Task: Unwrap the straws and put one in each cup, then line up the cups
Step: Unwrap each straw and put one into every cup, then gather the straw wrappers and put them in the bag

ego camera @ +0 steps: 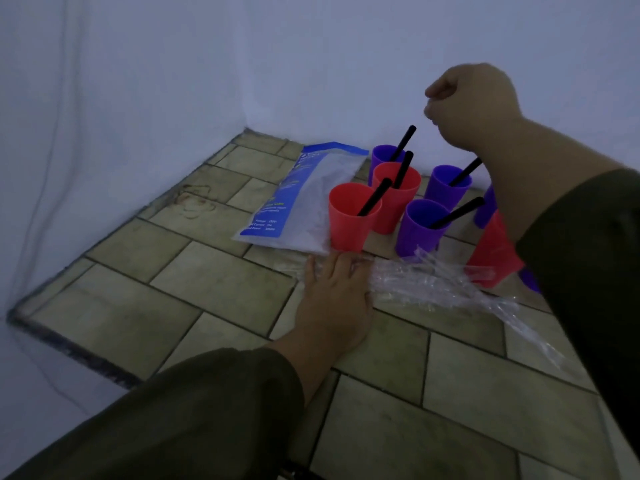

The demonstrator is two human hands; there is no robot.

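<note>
Red and purple plastic cups stand clustered on the tiled floor. The nearest red cup (pixel 349 220), a second red cup (pixel 398 199) and three purple cups (pixel 420 226) (pixel 446 185) (pixel 382 157) each hold a black straw (pixel 375 197). Another red cup (pixel 491 254) and purple cups sit partly hidden behind my right arm. Clear straw wrappers (pixel 433 282) lie in front of the cups. My left hand (pixel 334 296) rests flat on the wrappers' left end, fingers spread. My right hand (pixel 472 102) hovers above the cups with fingers closed; I see nothing in it.
A blue and white plastic bag (pixel 304 199) lies flat on the floor left of the cups. White sheeting (pixel 138 98) covers the wall and the floor edge at left and behind. Bare tiles (pixel 207 289) stretch to the left and near side.
</note>
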